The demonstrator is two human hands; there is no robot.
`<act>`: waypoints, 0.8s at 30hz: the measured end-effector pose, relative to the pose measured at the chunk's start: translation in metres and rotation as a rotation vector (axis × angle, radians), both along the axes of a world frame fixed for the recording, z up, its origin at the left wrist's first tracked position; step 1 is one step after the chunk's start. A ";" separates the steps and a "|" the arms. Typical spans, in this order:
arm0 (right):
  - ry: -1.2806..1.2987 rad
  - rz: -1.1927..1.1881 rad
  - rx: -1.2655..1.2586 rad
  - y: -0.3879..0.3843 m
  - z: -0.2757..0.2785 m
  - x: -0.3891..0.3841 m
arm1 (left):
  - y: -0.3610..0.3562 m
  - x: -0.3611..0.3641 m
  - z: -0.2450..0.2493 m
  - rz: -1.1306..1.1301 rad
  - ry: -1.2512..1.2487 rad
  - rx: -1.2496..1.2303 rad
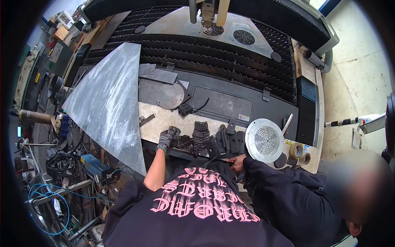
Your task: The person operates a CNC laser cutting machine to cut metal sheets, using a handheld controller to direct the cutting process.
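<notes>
My left hand (169,137), in a grey knitted glove with a green cuff, rests at the front edge of the pale metal sheet. Its fingers look curled, and a dark, stained item (184,142) lies against them; I cannot make out what it is. Right of it lies a grey knitted glove (200,135), cuff pointing away from me. My right hand is out of view. A co-worker's bare hand (237,163) reaches in from the right beside several dark flat metal pieces (224,139). A round metal disc with ring-shaped slots (264,140) lies close to that hand.
On the left, a large grey metal panel (109,99) leans across the bench. Beyond stands a cutting machine with a toothed slat bed (197,51) and an overhead cutting head (207,16). Tape rolls (295,150) lie at right, near the co-worker (288,193). Cables and tools crowd the left.
</notes>
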State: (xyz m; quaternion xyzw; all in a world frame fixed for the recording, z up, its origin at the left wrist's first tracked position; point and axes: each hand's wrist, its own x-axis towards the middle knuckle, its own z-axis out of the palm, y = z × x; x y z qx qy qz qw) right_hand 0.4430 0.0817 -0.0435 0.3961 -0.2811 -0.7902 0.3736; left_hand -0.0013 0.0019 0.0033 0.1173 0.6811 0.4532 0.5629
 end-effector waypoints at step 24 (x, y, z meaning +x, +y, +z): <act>-0.071 -0.067 -0.035 -0.008 0.008 -0.002 | -0.008 -0.003 -0.021 -0.077 0.088 0.068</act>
